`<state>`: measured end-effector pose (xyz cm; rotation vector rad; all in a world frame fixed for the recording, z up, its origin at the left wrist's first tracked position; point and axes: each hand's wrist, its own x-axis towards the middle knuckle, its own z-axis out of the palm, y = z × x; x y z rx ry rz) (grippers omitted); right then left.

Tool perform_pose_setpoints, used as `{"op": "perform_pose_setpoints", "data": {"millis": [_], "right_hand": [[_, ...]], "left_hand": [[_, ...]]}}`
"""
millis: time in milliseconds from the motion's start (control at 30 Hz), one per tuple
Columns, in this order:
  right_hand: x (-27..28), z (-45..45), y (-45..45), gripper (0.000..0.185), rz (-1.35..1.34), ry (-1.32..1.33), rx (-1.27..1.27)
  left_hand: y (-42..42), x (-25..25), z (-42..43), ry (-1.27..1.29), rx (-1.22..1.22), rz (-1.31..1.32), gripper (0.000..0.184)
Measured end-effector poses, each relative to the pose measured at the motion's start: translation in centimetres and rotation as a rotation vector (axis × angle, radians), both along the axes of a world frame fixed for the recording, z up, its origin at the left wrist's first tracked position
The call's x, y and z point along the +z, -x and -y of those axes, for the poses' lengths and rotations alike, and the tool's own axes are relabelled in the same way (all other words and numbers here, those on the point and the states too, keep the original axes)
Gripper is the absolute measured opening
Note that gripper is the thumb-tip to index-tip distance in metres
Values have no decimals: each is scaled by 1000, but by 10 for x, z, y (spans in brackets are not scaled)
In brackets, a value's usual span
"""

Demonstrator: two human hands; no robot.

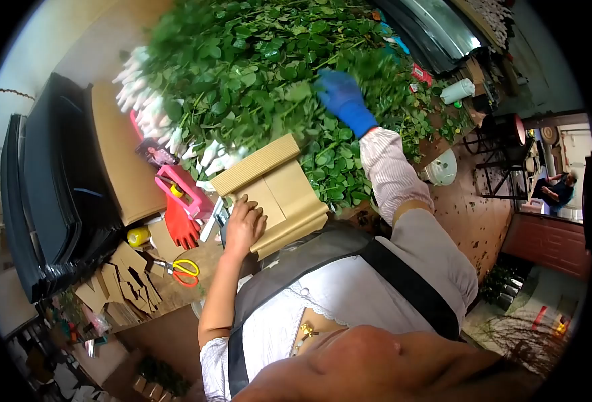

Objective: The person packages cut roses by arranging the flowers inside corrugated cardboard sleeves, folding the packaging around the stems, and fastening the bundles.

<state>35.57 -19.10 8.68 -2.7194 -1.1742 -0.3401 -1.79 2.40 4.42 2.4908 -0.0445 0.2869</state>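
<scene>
A piece of brown corrugated cardboard, with folded or rolled edges, lies in front of my body. My bare left hand rests on its left side, fingers spread over the surface. Beyond it spreads a large pile of green leafy stems. Many flower heads in white sleeves stick out along the pile's left edge. In a blue glove, my right hand reaches over the leaves at the pile's right part. Its fingertips are blurred among the foliage, so any grip on a stem is hidden.
Scissors with yellow and red handles, a red glove and a pink holder lie on the left. Black sheets stand at far left beside cardboard scraps. A white bucket is at right; a person shows in the doorway.
</scene>
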Motion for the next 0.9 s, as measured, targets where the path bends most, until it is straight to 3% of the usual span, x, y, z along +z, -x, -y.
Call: {"op": "perform_pose_setpoints", "data": {"millis": [33, 133, 267, 367, 400, 500, 533, 667, 700, 733, 767, 800, 900], "right_hand": [[10, 8, 2, 29, 139, -235, 38], [25, 14, -9, 29, -1, 23, 93], [71, 16, 2, 38, 346, -257, 121], [41, 18, -15, 39, 194, 208, 190], [42, 15, -19, 39, 181, 351, 107], [61, 15, -19, 38, 206, -298, -33], [72, 10, -8, 36, 98, -364, -82], [42, 2, 13, 28, -188, -107, 206], [12, -3, 9, 29, -229, 53, 247], [23, -16, 29, 29, -337, 352, 145], [5, -22, 37, 30, -248, 539, 99], [-24, -19, 33, 31, -167, 520, 126], [-18, -22, 24, 34, 28, 288, 122]], "left_hand": [[0, 0, 1, -6, 4, 0, 17], [1, -1, 0, 32, 3, -30, 19], [1, -8, -2, -26, -13, -18, 19], [1, 1, -1, -17, -24, -29, 20], [1, -2, -2, -14, -25, -34, 21], [1, -8, -2, -35, -28, -25, 20], [1, -7, -1, -28, -17, -15, 20], [2, -6, -2, 5, -24, -21, 20], [0, -7, -1, 1, -21, -19, 20], [1, -7, 0, -2, -16, -18, 20], [2, -7, -1, -8, -13, -20, 20], [2, -8, -2, 17, -16, -35, 20], [2, -12, -4, 24, -36, -11, 20]]}}
